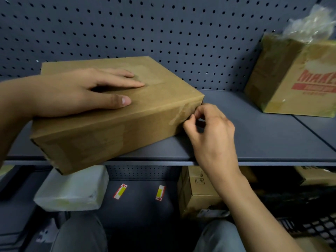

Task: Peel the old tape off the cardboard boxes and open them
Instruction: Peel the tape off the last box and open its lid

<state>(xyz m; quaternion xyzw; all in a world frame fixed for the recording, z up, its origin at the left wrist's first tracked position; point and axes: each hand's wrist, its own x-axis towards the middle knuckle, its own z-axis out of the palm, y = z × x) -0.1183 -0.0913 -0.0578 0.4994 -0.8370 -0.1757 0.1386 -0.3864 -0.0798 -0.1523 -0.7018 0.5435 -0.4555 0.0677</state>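
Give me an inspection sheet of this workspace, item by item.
surface: grey shelf; the box's near corner overhangs its front edge.
job's things: box closed, old tape wrapped over its right corner; printed box at far right.
clutter: crumpled plastic on top of the printed box; on the lower shelf a white parcel, a small box and two labels.
grippers: left hand flat on the box top; right hand pinches the tape's edge.
cables: nothing seen.
surroundings: pegboard behind; black basket at lower right.
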